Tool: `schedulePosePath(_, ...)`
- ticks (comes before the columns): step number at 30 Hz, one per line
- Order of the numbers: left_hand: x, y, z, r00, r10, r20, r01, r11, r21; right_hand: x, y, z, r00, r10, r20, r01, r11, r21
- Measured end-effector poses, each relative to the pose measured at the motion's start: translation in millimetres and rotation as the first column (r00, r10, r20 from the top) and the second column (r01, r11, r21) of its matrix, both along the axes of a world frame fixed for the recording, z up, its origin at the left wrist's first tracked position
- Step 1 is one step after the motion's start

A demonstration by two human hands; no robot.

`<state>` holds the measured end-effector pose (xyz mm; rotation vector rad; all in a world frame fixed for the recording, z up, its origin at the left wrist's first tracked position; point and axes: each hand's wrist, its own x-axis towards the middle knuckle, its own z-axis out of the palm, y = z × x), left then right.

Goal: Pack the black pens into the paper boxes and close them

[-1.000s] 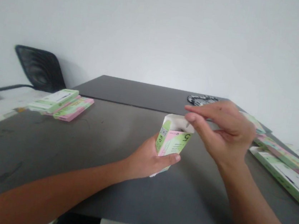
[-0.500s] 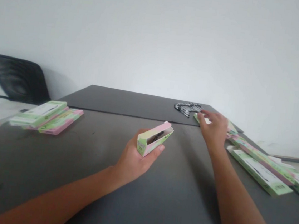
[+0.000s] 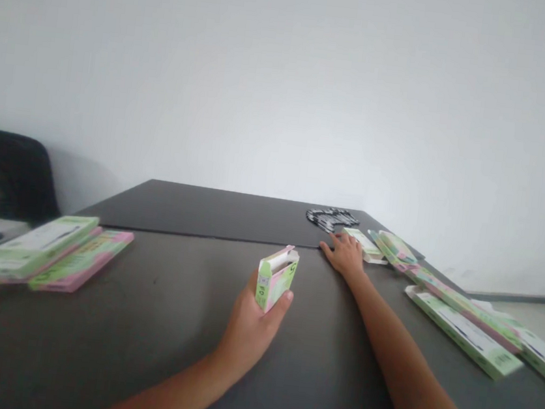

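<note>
My left hand [image 3: 257, 317] is wrapped round a small green-and-pink cardboard pen box [image 3: 277, 280], tilted up with its top flap raised. A little of something dark shows inside its mouth. Farther off, my right hand [image 3: 344, 253] is low over the table beside the seam, fingers stretched and apart, with nothing visible in them. Just beyond its fingertips lies a spread of black-and-white pens [image 3: 332, 218]. Another green-and-white pen box [image 3: 365, 244] rests right behind that hand, partly covered by it.
On the right lie several more pen boxes [image 3: 465, 331], some overlapping. At left is a stack of green-and-pink boxes [image 3: 36, 246] with another pink-edged box [image 3: 84, 260] beside it. A black chair [image 3: 7, 174] stands by the dark table [image 3: 149, 335], and a white wall is behind.
My right hand has moved left from the pen box to beside the pens. My left hand has turned the held box more upright. The view has tilted up slightly.
</note>
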<state>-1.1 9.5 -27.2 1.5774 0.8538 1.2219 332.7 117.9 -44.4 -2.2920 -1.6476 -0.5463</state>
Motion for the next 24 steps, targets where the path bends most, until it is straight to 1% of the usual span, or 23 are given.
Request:
schedulePosePath(3,4,-2,0.4,0.999,-0.021,0.044,0.021,1.000,-0.017,9,28,-0.5,1.000,-0.021,-0.015,0.020,0.999,-0.031)
schedulePosePath(5,5,-3,0.0,0.999,-0.025,0.035,0.025,1.000,-0.009,15,43,-2.3,0.999,-0.033,-0.032,0.031,0.998,-0.052)
schedulePosePath(9,5,-4,-2.9,1.000,-0.021,-0.014,0.021,1.000,0.009,25,61,-5.5,0.996,-0.057,-0.068,0.051,0.995,-0.087)
schedulePosePath(13,3,-4,-4.8,0.999,-0.029,-0.037,0.029,0.999,0.012,27,64,-6.7,0.993,-0.072,-0.091,0.066,0.995,-0.072)
schedulePosePath(18,3,-5,-2.8,0.998,-0.040,-0.048,0.041,0.999,0.023,25,62,-6.5,0.988,-0.092,-0.125,0.089,0.996,-0.028)
schedulePosePath(24,4,-6,-3.8,0.998,-0.049,-0.038,0.050,0.998,0.030,23,63,0.7,0.970,-0.147,-0.195,0.141,0.989,-0.046)
